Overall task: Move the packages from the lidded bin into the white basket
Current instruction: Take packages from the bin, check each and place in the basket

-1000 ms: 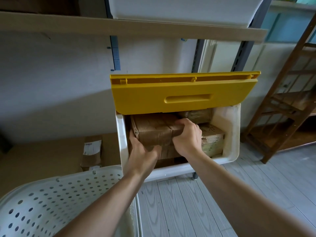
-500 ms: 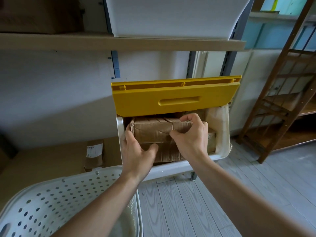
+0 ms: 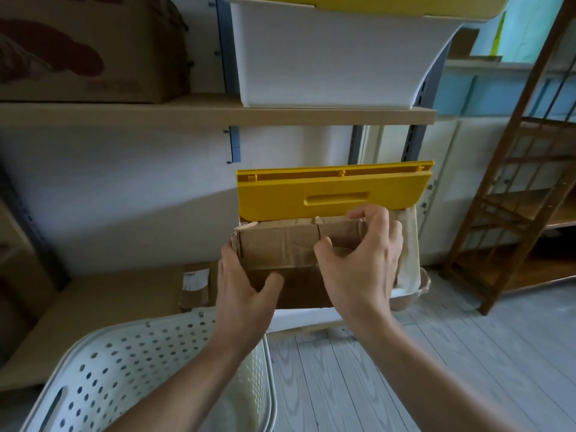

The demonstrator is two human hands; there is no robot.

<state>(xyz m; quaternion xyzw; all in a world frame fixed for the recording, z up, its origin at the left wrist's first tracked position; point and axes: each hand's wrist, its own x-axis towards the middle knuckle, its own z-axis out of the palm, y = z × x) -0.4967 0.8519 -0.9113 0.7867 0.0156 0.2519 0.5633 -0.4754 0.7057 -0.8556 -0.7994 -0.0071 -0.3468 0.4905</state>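
A brown cardboard package (image 3: 280, 244) wrapped in tape is lifted at the mouth of the white bin (image 3: 408, 244), just below its raised yellow lid (image 3: 330, 191). My left hand (image 3: 246, 285) grips the package's left end, thumb underneath. My right hand (image 3: 361, 260) holds its right end, fingers curled over the top edge. The package and my hands hide what else lies in the bin. The white perforated basket (image 3: 131, 369) stands at the lower left, below my left forearm.
A shelf board (image 3: 202, 112) above the bin carries a white tub (image 3: 330, 57) and a large cardboard box (image 3: 87, 48). A small labelled box (image 3: 194, 283) lies on the low shelf at left. A wooden rack (image 3: 530, 182) stands right, on grey plank floor (image 3: 389, 369).
Both hands have raised the package up and out toward the bin's front opening. The view has tilted upward, showing more of the upper shelf.
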